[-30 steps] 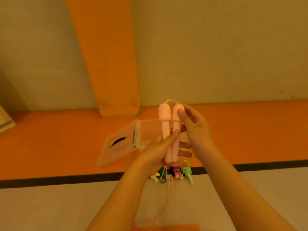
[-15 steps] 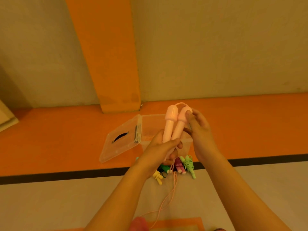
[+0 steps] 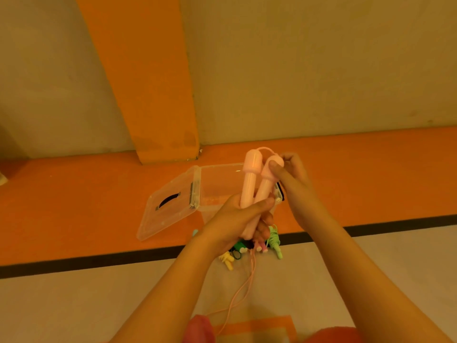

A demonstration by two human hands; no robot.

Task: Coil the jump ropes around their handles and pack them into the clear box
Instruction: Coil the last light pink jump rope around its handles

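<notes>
My left hand [image 3: 237, 219] grips the lower ends of two pink jump rope handles [image 3: 249, 179], held side by side and upright. At their tops my right hand [image 3: 289, 174] pinches the pink rope [image 3: 267, 150] where it loops between the handles. The rest of the pink rope [image 3: 237, 295] hangs down below my left hand to the floor. Behind the handles stands the clear box [image 3: 220, 184], open, with its lid [image 3: 170, 209] swung out to the left. More jump ropes [image 3: 272, 241] in green, yellow and pink lie on the floor under my hands, partly hidden.
The box sits on an orange floor strip [image 3: 74, 206] edged by a black line [image 3: 74, 263]. An orange pillar [image 3: 148, 82] and a beige wall rise behind. Grey floor [image 3: 74, 305] lies nearer, with an orange patch [image 3: 254, 328] and my knees at the bottom edge.
The handles have tilted slightly to the right and my left hand has slid lower on them. My right hand has moved up to the handle tops and onto the rope loop.
</notes>
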